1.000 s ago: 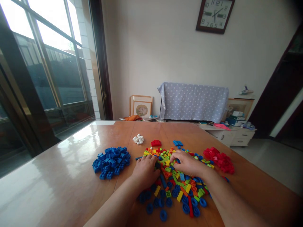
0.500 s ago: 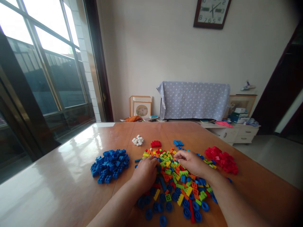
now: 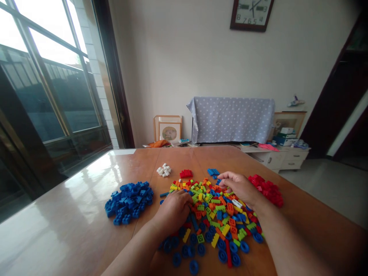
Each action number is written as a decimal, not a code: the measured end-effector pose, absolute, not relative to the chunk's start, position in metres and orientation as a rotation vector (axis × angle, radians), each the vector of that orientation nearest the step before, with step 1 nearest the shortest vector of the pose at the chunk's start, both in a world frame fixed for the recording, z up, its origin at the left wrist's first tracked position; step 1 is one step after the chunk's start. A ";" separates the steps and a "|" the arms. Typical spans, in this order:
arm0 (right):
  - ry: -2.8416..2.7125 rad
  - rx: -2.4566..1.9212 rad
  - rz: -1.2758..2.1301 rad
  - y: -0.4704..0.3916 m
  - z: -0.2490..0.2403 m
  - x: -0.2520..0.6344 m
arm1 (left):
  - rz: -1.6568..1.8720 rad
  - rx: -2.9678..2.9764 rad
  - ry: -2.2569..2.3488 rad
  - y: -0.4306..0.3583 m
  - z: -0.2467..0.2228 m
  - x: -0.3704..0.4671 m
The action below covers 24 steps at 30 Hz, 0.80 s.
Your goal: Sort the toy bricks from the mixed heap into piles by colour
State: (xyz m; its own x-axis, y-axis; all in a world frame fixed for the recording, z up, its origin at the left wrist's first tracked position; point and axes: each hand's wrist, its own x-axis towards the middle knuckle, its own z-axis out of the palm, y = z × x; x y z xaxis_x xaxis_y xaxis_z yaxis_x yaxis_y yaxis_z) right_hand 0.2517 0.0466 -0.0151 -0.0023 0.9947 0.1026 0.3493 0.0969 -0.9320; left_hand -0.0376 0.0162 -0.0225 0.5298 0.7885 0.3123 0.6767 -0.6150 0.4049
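the right hand [image 3: 230, 183] has shifted to one o'clock of the mixed bricks [image 3: 220, 207], so a white brick [image 3: 237, 203] seems reachable; the left hand [image 3: 176, 207] curls at nine. what they grasp, i cannot tell.

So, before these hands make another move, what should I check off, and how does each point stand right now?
1. Left hand at the mixed pile: ok, at its left side.
2. Right hand empty: cannot tell, fingertips too small to read.
3. Blue pile apart from the mixed pile: ok.
4. White pieces grouped together: ok.
5. Mixed pile all one colour: not ok, several colours show.
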 end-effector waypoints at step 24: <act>-2.089 -1.419 0.975 0.020 -0.003 0.257 | 0.903 2.043 1.829 0.039 -0.026 -0.074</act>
